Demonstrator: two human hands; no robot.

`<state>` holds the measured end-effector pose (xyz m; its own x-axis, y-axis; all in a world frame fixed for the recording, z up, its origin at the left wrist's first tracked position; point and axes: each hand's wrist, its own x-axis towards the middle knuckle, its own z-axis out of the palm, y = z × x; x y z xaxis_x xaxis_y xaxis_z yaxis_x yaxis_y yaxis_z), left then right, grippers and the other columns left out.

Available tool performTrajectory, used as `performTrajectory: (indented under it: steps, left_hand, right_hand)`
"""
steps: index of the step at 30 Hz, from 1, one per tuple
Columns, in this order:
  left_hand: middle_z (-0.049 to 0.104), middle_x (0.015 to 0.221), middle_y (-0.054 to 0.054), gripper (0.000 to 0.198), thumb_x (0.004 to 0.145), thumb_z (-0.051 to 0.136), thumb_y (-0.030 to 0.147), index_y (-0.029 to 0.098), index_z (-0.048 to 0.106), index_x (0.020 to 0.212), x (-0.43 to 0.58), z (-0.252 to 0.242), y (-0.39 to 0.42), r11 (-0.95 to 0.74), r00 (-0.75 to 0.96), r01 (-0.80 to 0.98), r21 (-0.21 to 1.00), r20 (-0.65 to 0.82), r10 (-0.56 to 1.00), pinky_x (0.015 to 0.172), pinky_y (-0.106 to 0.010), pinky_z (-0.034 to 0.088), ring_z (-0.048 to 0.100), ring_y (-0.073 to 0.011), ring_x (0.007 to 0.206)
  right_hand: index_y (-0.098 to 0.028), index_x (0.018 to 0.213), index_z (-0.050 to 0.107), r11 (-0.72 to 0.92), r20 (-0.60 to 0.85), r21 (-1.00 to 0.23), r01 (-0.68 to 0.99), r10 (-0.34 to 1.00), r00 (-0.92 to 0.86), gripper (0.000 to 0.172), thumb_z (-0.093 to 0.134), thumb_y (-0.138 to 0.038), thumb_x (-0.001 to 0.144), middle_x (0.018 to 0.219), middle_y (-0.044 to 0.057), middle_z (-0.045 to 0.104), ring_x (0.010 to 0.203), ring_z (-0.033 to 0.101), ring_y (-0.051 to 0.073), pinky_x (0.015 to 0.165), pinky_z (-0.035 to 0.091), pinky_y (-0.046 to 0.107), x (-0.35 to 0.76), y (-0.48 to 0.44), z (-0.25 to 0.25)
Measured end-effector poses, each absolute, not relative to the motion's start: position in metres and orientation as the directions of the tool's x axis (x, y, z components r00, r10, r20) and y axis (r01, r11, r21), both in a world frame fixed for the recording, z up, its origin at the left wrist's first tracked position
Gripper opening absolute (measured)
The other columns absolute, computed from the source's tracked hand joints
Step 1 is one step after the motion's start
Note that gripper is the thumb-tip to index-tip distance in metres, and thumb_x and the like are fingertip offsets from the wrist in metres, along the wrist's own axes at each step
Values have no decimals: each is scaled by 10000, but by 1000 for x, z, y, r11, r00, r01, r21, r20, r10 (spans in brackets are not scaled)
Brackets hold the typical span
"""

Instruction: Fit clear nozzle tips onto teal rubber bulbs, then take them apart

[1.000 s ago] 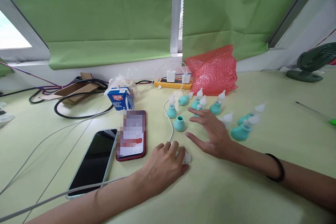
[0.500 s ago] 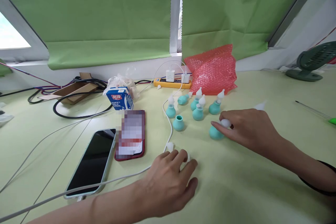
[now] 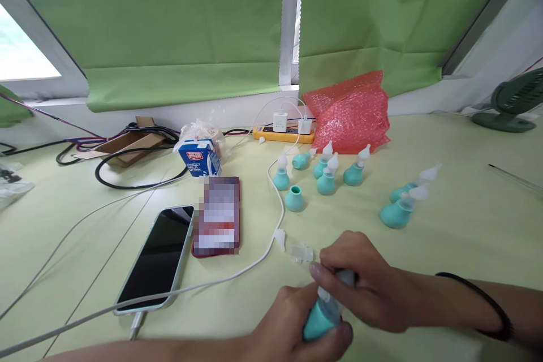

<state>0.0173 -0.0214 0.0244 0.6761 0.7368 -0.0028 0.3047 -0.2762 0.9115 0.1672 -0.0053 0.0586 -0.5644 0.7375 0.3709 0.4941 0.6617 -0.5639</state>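
Close to me, my left hand (image 3: 297, 322) is wrapped round a teal nasal aspirator (image 3: 321, 319), its rubber bulb tilted. My right hand (image 3: 360, 283) pinches the pale nozzle end of that same aspirator, and its fingers cover much of the tip. Just beyond my hands lie a loose clear plastic piece (image 3: 301, 253) and a small white tip (image 3: 280, 239). Farther back stand several teal aspirators with clear tips, one of them (image 3: 326, 182) near the middle. A teal bulb without a tip (image 3: 294, 198) shows its open neck. Two tilted aspirators (image 3: 396, 216) rest at the right.
A white cable (image 3: 254, 263) crosses the table beside two phones (image 3: 156, 260). Behind are a blue milk carton (image 3: 199, 159), a yellow power strip (image 3: 282, 134) and a red bubble-wrap bag (image 3: 350, 113). A thin metal rod (image 3: 515, 177) and a green fan (image 3: 509, 102) are at the right.
My right hand has brought the aspirator left and nearer to me. My left hand has moved down and closed round its bulb, uncovering the clear piece. Two aspirators at the right now show.
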Motion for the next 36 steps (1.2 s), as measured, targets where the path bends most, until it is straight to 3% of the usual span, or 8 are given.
performTrajectory:
  steps: [4,7,10,13,18,22,27,36]
  left_hand:
    - [378,524,40,154,739,438,294,162,423,662,17,21,-16,-282,690,316,906,-16,723,444,-182,316,308,-66,461]
    - [387,527,35,177,689,489,309,173,391,633,16,24,-12,-305,743,263,916,9,669,463,-195,321,329,-77,478]
    - [402,559,25,227,720,475,381,172,406,667,14,26,-11,-143,688,224,964,-52,724,503,-202,346,373,-90,519]
    - [423,562,27,308,776,396,479,171,395,788,13,24,-11,152,599,72,986,-165,783,498,-211,354,402,-90,499]
    - [462,518,26,315,804,388,480,165,371,785,15,15,-12,306,585,-89,948,-198,787,457,-210,327,431,-85,445]
    - [518,541,8,289,777,475,439,159,402,780,16,14,-12,304,562,-94,948,-202,802,474,-211,337,459,-90,476]
    - [521,540,22,277,709,582,373,163,403,715,18,18,-11,260,455,-63,964,-204,867,524,-204,349,435,-82,516]
    - [503,635,16,262,684,578,307,164,434,850,18,21,-18,177,414,-51,983,-140,900,521,-196,323,414,-90,561]
  right_hand:
    - [-168,435,305,268,28,-872,410,863,-504,403,379,-320,802,395,-58,244,381,225,50,366,227,192,165,14,52]
    - [-163,465,391,31,-139,-938,344,879,-457,428,338,-403,816,378,-58,268,346,230,53,343,199,200,168,28,44]
    - [-156,565,446,230,36,-856,463,920,-391,415,289,-410,852,435,-52,305,400,296,67,411,245,205,173,41,33]
    - [-155,681,471,477,209,-525,705,875,-436,343,250,-326,881,496,-30,406,444,365,86,468,244,227,176,49,19]
    - [-142,841,483,575,237,-209,791,814,-530,283,254,-302,887,612,19,561,487,484,118,478,241,234,178,56,6]
    - [-143,814,490,590,307,-248,769,800,-515,272,288,-313,877,542,-4,530,461,471,107,473,260,224,180,56,6]
    - [-138,792,509,687,517,-476,549,724,-456,184,392,-275,829,475,-57,409,400,347,56,451,294,187,180,39,27]
    - [-123,746,641,733,127,-534,422,562,-817,112,553,-192,735,576,-4,494,522,442,63,518,358,184,185,25,79]
